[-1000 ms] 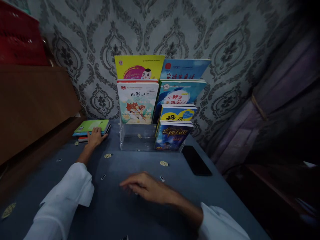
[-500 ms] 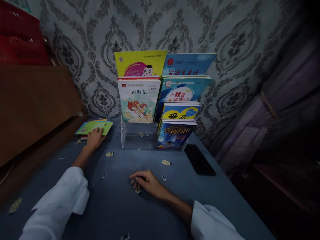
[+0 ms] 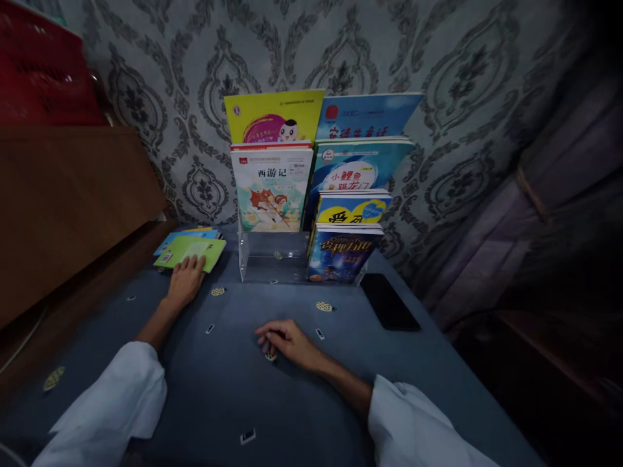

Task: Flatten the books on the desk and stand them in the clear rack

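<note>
At the left of the head view, my left hand (image 3: 186, 280) has its fingers over the near edge of a green book (image 3: 181, 251); its thumb is mostly hidden. The green book lies askew on a small pile, with a blue book (image 3: 187, 237) showing behind it. My right hand (image 3: 288, 342) is low over the middle of the table, fingers loosely bent and apart, holding nothing. Ahead stands a clear plastic book rack (image 3: 272, 249). Its left column bears a white book (image 3: 270, 194) and a yellow book (image 3: 272, 110); its lower left tier shows no book.
The rack's right column holds several books, with a dark blue book (image 3: 343, 256) in front. A black phone (image 3: 389, 303) lies right of the rack. A wooden cabinet (image 3: 73, 201) borders the left side, a tied curtain (image 3: 491, 227) the right. Patterned wallpaper (image 3: 204, 130) is behind.
My left hand has drawn the green book a little toward me and to the right, uncovering more of the blue book. My right hand stays nearly where it was. The view has tilted slightly.
</note>
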`<state>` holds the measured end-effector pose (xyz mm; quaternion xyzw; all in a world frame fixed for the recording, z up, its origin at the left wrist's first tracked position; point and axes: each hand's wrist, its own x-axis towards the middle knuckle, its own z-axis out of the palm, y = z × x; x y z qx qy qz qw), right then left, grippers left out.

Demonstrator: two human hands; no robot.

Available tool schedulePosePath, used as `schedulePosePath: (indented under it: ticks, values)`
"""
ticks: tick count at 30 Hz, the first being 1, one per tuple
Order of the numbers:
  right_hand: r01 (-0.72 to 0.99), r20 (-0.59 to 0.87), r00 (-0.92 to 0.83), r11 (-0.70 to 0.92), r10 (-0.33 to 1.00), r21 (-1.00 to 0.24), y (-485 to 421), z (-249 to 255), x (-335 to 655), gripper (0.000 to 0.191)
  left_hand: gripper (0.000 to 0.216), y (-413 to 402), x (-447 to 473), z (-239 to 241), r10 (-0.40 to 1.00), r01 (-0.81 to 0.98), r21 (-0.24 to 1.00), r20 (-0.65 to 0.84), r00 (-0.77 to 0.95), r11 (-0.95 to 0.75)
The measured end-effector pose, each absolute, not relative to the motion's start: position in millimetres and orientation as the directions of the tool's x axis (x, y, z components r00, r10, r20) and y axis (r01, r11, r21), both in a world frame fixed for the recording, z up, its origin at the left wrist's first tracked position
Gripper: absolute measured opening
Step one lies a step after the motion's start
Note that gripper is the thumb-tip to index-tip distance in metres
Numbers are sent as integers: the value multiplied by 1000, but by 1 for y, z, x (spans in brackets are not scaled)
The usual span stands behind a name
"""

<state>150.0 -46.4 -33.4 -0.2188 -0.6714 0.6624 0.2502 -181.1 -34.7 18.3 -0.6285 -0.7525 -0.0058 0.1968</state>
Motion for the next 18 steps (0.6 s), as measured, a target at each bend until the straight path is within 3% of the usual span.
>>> schedulePosePath:
  ticks: [8, 13, 15, 18]
  values:
    - [-55, 75, -787, 51, 612, -997, -45, -35, 151, 31, 45, -93, -165, 2, 977, 963, -248, 208, -52, 104]
    - [-60, 80, -794, 52, 602, -997, -44, -38, 151, 31, 51, -107, -189, 13, 998, 996, -86, 54, 39, -34]
    - [-64, 79, -796, 48, 601, -997, -43, -38, 151, 31, 51, -99, -202, 21, 999, 1000, 2, 25, -23, 23]
    - [-71, 73, -796, 27, 601, -997, -43, -37, 150, 33, 55, -79, -215, 29, 957, 959, 56, 73, -280, 277]
